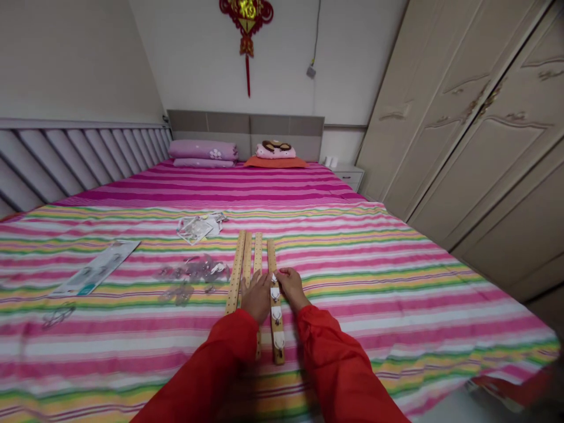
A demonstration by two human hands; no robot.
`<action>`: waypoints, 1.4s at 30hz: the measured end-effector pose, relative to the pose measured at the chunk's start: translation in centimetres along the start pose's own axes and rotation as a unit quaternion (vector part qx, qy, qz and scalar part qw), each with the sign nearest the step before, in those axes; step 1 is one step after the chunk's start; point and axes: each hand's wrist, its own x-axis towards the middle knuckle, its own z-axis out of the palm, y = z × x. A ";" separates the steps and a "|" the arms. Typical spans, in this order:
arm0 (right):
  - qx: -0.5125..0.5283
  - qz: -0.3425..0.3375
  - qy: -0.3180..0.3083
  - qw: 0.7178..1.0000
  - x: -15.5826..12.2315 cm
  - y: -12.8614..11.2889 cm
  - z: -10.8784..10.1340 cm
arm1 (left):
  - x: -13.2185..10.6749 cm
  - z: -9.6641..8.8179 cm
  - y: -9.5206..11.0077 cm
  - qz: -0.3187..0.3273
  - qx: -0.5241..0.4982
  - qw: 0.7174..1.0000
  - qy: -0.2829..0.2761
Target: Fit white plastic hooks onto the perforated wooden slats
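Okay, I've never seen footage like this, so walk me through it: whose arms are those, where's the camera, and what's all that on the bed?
There is no machine: the bare left hand and right hand, in red sleeves, belong to the person wearing the camera. The one picture is taken from their head, looking forward and down. On the striped bedsheet lie three long perforated strips. Beside them, a fourth strip carries a row of white pieces. Both hands' fingers are at the farthest of these; whether they grip or merely touch it is unclear. Further left lie some clear pieces and a long flat package.
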 end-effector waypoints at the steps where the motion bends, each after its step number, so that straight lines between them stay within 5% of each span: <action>1: 0.005 -0.002 0.000 1.000 -0.3 -0.3 -0.1 | 0.0 0.0 -0.2 0.000 -0.012 1.000 0.001; 3: 0.025 -0.003 -0.005 1.000 -1.0 -0.9 -0.4 | -0.1 -0.4 -1.1 0.005 -0.039 0.999 0.030; 7: 0.094 0.006 -0.021 0.995 -1.8 -1.6 -1.0 | -0.1 -2.5 -5.0 0.022 -0.095 0.979 0.181; 11: 0.118 0.008 -0.016 0.993 -2.0 -1.7 -1.0 | -0.3 -5.4 -9.7 -0.083 -0.061 0.956 0.276; 17: 0.132 0.010 -0.014 0.991 -1.9 -1.6 -0.8 | -1.0 -6.8 -12.6 -0.182 0.061 0.957 0.218; 36: 0.142 0.015 -0.020 0.990 -2.0 -1.6 -0.9 | -0.8 -6.7 -12.8 -0.167 0.102 0.956 0.218; 42: 0.140 0.014 -0.019 0.990 -2.1 -1.8 -1.0 | -1.2 -6.6 -13.3 -0.174 0.032 0.948 0.263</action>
